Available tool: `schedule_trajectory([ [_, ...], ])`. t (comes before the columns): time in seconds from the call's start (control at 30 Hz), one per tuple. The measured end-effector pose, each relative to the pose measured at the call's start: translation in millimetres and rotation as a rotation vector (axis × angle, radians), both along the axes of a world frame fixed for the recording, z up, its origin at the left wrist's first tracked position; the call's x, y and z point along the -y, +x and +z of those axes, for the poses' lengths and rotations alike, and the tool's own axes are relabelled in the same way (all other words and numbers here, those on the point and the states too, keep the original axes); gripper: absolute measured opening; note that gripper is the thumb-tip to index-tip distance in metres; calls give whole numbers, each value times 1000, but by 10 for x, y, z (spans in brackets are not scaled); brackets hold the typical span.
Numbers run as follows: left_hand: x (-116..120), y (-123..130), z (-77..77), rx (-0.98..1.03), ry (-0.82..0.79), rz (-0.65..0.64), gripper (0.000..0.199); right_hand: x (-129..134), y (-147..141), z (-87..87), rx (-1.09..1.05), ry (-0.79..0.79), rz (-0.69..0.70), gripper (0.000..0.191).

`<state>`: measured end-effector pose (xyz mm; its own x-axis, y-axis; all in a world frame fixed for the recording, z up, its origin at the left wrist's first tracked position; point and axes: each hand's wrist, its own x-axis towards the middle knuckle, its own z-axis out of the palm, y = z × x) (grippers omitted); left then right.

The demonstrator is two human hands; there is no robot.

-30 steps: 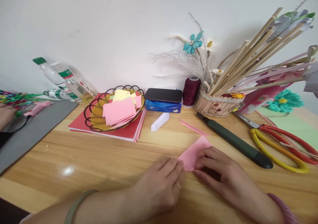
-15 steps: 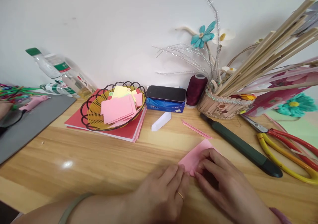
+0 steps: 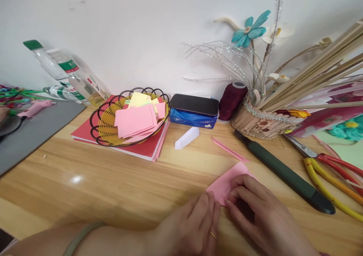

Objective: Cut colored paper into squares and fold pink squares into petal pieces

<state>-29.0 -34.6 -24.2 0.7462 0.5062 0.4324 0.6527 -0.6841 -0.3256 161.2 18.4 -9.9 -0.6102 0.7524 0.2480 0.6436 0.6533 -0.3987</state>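
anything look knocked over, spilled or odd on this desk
One bottle at the left, by the wall, appears to lie on its side, while the green-capped bottle near it leans, though the camera may exaggerate that. I see no spill; nothing odd stands out about the pink paper.

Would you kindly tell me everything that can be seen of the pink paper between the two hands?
The pink paper looks thin, matt and plain, with straight edges. It sits at a slant on the wooden table, one corner pointing away from the person. The left hand has its fingertips at the paper's near-left end; the right hand covers much of its right side. Its full outline and any folds under the fingers are hidden.
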Motion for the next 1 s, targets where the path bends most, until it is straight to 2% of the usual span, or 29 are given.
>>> schedule_trajectory([
  [0.37,-7,57,25,27,72,-13,34,5,-16,0,8,-13,-32,20],
  [0.57,2,70,44,-33,73,-11,33,15,-11,-23,32,-44,-54,18],
  [0.77,0,106,56,3,83,-2,33,44,-22,-48,56,13,-65,14],
  [1.0,-9,108,62,55,98,-10,31,36,127,-2,58,-12,-7,13],
])
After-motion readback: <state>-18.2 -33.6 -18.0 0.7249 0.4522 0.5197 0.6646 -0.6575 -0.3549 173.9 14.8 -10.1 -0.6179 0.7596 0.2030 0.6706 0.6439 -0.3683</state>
